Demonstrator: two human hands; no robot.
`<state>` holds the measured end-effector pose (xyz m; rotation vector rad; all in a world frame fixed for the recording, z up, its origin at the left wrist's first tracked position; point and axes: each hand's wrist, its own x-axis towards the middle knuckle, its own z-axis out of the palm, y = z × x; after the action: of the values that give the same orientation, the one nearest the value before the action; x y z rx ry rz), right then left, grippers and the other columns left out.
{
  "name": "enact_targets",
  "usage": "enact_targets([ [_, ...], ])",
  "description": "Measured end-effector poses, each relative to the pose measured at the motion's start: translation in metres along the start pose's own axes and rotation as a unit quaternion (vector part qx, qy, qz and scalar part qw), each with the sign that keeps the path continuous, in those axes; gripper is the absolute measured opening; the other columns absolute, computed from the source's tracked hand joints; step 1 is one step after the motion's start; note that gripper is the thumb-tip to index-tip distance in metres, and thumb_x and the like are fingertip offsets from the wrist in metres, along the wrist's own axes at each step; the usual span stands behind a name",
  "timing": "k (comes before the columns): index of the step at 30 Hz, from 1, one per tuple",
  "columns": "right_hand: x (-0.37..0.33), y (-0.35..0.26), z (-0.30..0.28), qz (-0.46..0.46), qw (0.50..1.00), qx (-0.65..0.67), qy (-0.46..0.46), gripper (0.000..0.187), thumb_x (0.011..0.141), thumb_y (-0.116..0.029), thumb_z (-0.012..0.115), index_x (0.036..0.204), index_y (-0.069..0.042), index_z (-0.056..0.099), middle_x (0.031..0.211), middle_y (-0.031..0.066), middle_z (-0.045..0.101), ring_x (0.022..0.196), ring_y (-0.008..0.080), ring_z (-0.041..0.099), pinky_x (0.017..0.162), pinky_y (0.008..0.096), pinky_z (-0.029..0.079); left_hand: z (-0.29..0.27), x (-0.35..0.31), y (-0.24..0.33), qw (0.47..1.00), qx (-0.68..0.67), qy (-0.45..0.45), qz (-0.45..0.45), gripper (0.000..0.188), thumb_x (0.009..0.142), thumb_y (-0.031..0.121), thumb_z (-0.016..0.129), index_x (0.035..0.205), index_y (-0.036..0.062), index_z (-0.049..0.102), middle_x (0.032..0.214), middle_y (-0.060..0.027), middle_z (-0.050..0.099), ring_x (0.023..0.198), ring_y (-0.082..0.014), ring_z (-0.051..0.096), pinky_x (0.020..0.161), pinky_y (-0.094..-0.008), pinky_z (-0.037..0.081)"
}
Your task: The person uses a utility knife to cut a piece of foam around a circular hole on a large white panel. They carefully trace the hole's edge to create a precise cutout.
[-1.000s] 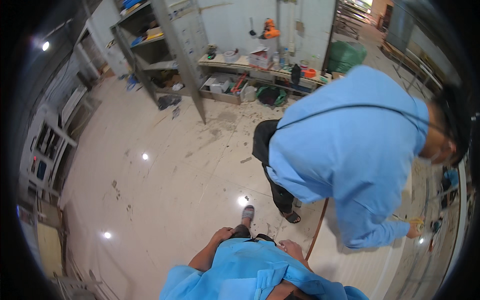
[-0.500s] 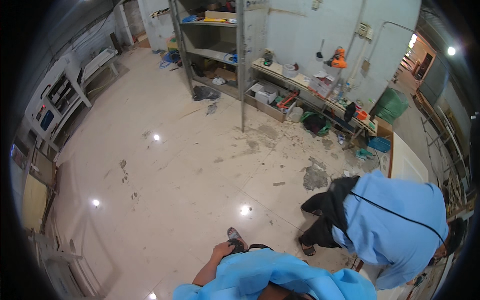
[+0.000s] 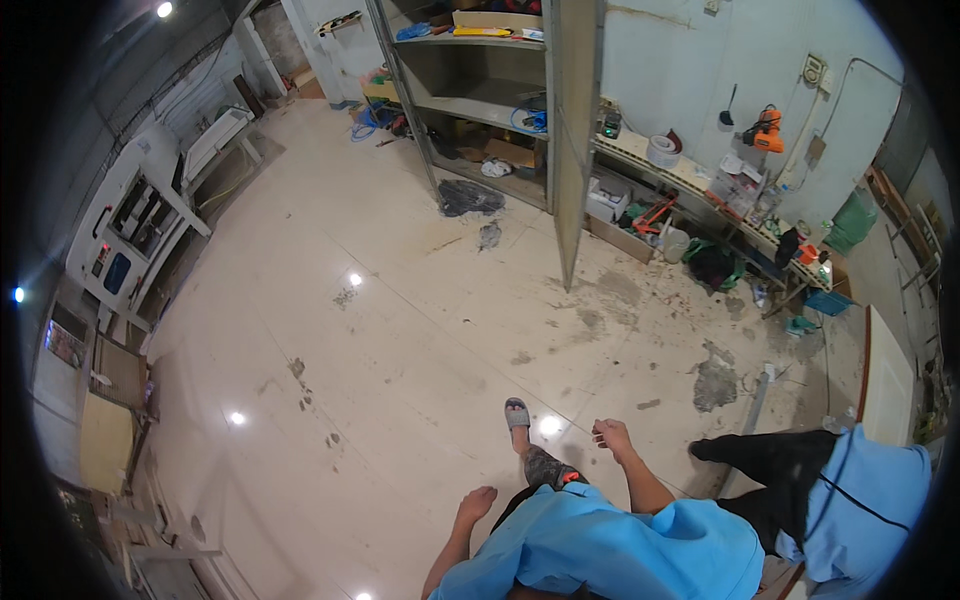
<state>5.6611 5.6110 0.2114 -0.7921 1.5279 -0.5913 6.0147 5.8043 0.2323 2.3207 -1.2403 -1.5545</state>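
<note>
My left hand [image 3: 477,502] hangs beside my blue shirt [image 3: 590,550], its fingers curled in and nothing seen in them. Farther forward, over the tiled floor [image 3: 420,400], swings my right hand [image 3: 611,437]; its fingers are loosely bent and a little apart, with no thing visible in them. Between the hands, one leg in dark patterned cloth reaches forward, with a grey sandal [image 3: 517,412] on the foot. Neither hand touches anything.
To the right a co-worker in a blue shirt [image 3: 870,510] stands close by a white panel [image 3: 888,375]. Ahead stand a metal cabinet [image 3: 483,107] with an open door [image 3: 572,150] and a cluttered bench [image 3: 690,178]. A white machine [image 3: 125,245] stands at left.
The view has shifted left, so the cabinet and co-worker sit farther right. My left hand has come off my leg, and my right hand has come into view.
</note>
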Motion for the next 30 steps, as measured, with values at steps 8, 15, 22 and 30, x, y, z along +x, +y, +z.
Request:
enact_targets([
  [8, 0.169, -0.131, 0.201, 0.049, 0.935, -0.336, -0.103, 0.041, 0.089, -0.04, 0.069, 0.084, 0.001, 0.07, 0.078, 0.0112, 0.071, 0.066, 0.0202, 0.069, 0.057, 0.0378, 0.055, -0.168, 0.073, -0.104, 0.828, -0.454, 0.155, -0.291, 0.025, 0.096, 0.032, 0.062, 0.107, 0.0095, 0.066, 0.1, -0.0142, 0.069, 0.087, -0.0275, 0.069, 0.072, -0.0437, 0.055],
  [15, 0.325, -0.343, 0.426, -0.236, 0.83, -0.433, -0.259, 0.045, 0.088, -0.047, 0.066, 0.098, -0.004, 0.076, 0.087, 0.017, 0.076, 0.083, 0.0314, 0.074, 0.079, 0.0426, 0.057, -0.283, 0.206, -0.074, 0.71, -0.605, 0.306, -0.19, 0.03, 0.097, 0.027, 0.06, 0.112, 0.0014, 0.065, 0.093, -0.0127, 0.071, 0.078, -0.0229, 0.069, 0.061, -0.0378, 0.053],
  [22, 0.453, -0.511, 0.582, -0.099, 0.928, -0.329, -0.144, 0.043, 0.092, -0.044, 0.066, 0.096, -0.001, 0.074, 0.08, 0.013, 0.073, 0.071, 0.0236, 0.071, 0.067, 0.0383, 0.056, -0.454, 0.361, -0.081, 0.975, 0.181, 0.116, -0.051, 0.036, 0.096, 0.036, 0.059, 0.1, 0.0023, 0.07, 0.095, -0.0191, 0.073, 0.082, -0.0279, 0.072, 0.072, -0.0467, 0.055],
  [30, 0.543, -0.539, 0.609, 0.033, 0.969, -0.233, -0.079, 0.035, 0.092, -0.038, 0.069, 0.096, -0.003, 0.07, 0.091, 0.0087, 0.072, 0.074, 0.0188, 0.07, 0.061, 0.0349, 0.055, -0.801, 0.527, -0.042, 0.814, -0.488, 0.254, -0.186, 0.034, 0.094, 0.034, 0.061, 0.112, 0.0064, 0.066, 0.101, -0.0107, 0.072, 0.085, -0.0231, 0.069, 0.068, -0.0409, 0.055],
])
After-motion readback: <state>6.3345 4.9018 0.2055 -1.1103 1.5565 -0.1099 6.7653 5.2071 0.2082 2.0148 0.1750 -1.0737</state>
